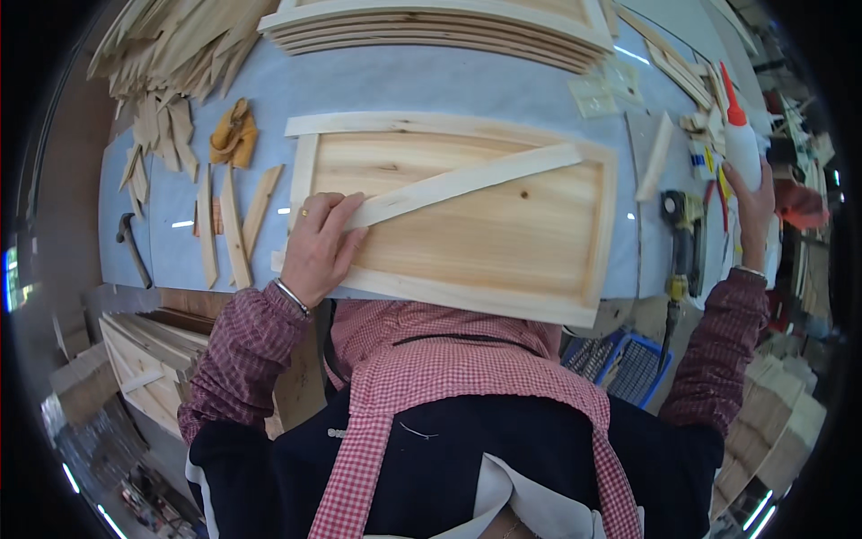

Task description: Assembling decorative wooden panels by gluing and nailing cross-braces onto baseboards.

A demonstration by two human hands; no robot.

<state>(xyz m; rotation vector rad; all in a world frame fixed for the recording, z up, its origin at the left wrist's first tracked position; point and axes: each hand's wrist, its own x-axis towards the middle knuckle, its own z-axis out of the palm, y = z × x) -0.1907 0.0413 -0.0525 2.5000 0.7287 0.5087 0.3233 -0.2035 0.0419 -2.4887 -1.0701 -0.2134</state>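
Observation:
A framed wooden panel [485, 238] lies flat in front of me, its near edge by my apron. My left hand [321, 244] grips one end of a pale wooden slat [467, 186], which slants across the panel with its other end by the far right corner. At the right side of the table my right hand [752, 202] is wrapped round the lower part of a white squeeze bottle [739, 144] with a long red nozzle. The bottle stands roughly upright.
Stacked frames [440, 34] stand at the far side, beside a heap of thin wood pieces [171, 45]. Leftward lie a hammer [133, 250], a yellow glove [233, 133] and loose slats [232, 225]. A nail gun [682, 238] with a hose lies near my right forearm; a blue basket [637, 368] sits below.

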